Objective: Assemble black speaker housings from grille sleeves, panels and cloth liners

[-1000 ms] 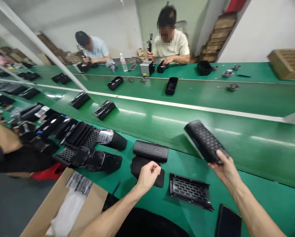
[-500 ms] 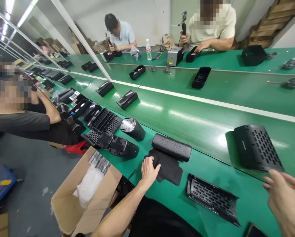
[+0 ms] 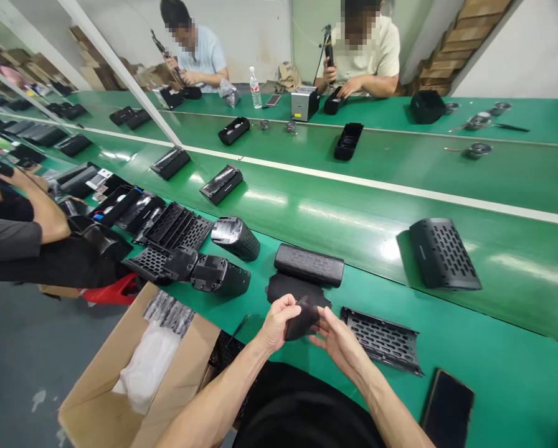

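Observation:
A thin black cloth sheet (image 3: 302, 318) is raised a little above the bench between my two hands. My left hand (image 3: 279, 320) pinches its left side between thumb and fingers. At the right edge, my right hand (image 3: 332, 336) holds the sheet with its fingertips, the lower fingers loosely spread. Just behind lie more black cloth sheets (image 3: 293, 289) in a flat stack. Beyond the stack rests a black speaker-like housing with a slotted face (image 3: 309, 264). Right of my hands, a slotted black grille shell (image 3: 384, 341) lies with its hollow side up.
A phone (image 3: 448, 407) lies at the front right. On the green conveyor (image 3: 335, 224) stands a slotted black housing (image 3: 444, 255). Upright housings (image 3: 220, 274) and grilles are grouped at left, above an open carton (image 3: 89, 386). Co-workers sit across and at left.
My right hand has left the housing on the conveyor and come to the middle. My left hand has lifted a cloth sheet off the stack, and both hands now hold it. The view has shifted right.

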Demonstrator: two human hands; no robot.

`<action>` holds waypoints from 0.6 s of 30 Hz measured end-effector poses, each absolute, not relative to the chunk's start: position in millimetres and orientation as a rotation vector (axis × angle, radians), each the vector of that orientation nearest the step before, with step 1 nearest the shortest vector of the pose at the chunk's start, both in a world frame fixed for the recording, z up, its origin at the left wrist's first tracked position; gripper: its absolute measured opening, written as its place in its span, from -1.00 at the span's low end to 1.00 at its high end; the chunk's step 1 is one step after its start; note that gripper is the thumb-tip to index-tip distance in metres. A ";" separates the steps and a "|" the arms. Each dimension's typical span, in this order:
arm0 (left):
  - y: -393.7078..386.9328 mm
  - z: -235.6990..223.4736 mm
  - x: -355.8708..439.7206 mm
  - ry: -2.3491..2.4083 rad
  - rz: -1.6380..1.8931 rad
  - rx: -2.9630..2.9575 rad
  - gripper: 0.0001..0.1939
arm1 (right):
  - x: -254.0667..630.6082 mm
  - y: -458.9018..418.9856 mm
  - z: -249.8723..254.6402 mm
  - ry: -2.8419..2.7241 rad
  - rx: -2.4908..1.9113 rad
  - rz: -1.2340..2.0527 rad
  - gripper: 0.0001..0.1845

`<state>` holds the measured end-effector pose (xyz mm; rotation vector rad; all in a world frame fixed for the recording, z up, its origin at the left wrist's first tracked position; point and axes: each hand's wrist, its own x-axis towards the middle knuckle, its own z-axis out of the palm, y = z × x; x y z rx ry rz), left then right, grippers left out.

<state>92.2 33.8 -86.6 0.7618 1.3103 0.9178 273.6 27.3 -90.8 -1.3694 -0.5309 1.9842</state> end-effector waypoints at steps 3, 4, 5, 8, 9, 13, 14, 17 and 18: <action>31.0 -75.4 105.4 1.187 0.910 0.625 -0.58 | 280.9 24.8 -84.5 -0.479 -1.279 2.005 -0.54; 30.8 -73.0 109.1 1.164 0.913 0.595 -0.57 | 285.1 23.6 -82.7 -0.466 -1.279 1.972 -0.59; 30.8 -71.4 112.3 1.148 0.917 0.572 -0.56 | 289.7 22.1 -81.3 -0.454 -1.288 1.931 -0.61; 31.8 -70.7 119.4 1.125 0.939 0.551 -0.58 | 305.0 16.2 -78.8 -0.429 -1.329 1.807 -0.63; 32.5 -71.6 121.0 1.127 0.948 0.559 -0.59 | 310.2 13.8 -78.6 -0.421 -1.343 1.771 -0.62; 35.9 -77.9 126.2 1.181 0.961 0.636 -0.58 | 331.3 4.0 -79.6 -0.375 -1.397 1.649 -0.59; 36.7 -78.9 127.6 1.203 0.958 0.658 -0.59 | 336.3 1.9 -79.7 -0.364 -1.411 1.624 -0.59; 36.6 -76.9 133.7 1.257 0.942 0.709 -0.68 | 347.2 -3.4 -77.1 -0.363 -1.435 1.560 -0.58; 35.4 -74.2 136.8 1.256 0.927 0.723 -0.70 | 348.3 -4.9 -74.7 -0.379 -1.436 1.546 -0.58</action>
